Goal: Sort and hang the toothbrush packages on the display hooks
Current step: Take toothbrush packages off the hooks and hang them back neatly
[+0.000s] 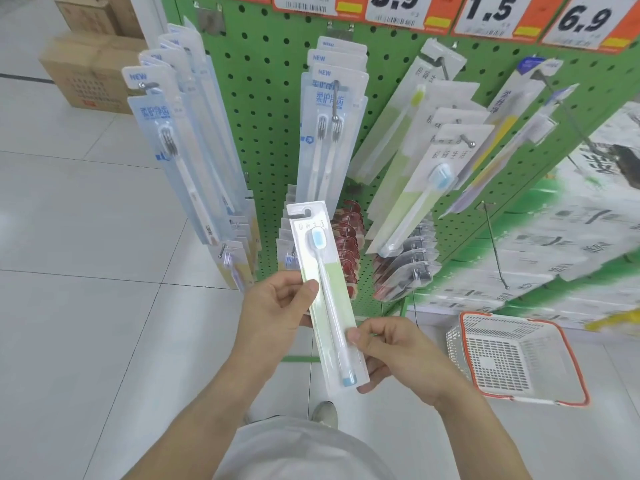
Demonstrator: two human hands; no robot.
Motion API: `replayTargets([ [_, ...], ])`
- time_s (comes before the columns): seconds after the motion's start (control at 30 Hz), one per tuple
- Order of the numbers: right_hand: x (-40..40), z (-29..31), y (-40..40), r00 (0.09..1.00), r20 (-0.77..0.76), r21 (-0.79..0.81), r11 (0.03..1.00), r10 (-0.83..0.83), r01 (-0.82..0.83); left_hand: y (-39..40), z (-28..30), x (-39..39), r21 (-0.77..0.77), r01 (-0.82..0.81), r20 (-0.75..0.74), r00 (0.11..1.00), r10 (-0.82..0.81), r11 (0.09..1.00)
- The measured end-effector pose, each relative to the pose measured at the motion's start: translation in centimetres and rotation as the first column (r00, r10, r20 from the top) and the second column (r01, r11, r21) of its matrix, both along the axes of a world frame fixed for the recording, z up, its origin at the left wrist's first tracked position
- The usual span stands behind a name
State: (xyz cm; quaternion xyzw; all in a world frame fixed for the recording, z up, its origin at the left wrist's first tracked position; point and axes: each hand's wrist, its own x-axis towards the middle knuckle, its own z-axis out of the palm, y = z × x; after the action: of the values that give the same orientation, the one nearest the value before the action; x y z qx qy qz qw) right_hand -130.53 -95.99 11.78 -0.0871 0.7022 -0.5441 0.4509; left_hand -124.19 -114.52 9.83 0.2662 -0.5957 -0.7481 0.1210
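Both hands pinch one toothbrush pkg [325, 292]: left hand [277, 306] fingers mid-edge, right hand [391, 351] fingers near bottom.

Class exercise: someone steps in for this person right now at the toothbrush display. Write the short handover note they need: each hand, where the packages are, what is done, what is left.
Left hand: grip on the upper part of the blue-headed toothbrush package, thumb across its front.
Right hand: pinches the same package near its lower end.
The package is upright in front of the green pegboard, not on any hook.
Done: many packages already hang; the matching blue-headed ones are on the hook up and to the right.
The basket on the floor looks empty.
Left: hang the held package, probably on that matching hook.
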Motion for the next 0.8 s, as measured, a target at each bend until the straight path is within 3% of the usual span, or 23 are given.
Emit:
replayTargets([
  [0.5,0.1,-0.5,-0.1,0.995,-0.092,-0.038,0.999,-0.037,0.034,0.1,0.2,0.4,0.049,-0.034,0.021,0.999,0.033,0.998],
  [0.8,-0.8,-2.5,1.1,0.957,-0.263,0.07,0.991,0.126,-0.111,-0.7,2.0,0.4,0.218,-0.097,-0.024,0.994,0.105,0.971],
])
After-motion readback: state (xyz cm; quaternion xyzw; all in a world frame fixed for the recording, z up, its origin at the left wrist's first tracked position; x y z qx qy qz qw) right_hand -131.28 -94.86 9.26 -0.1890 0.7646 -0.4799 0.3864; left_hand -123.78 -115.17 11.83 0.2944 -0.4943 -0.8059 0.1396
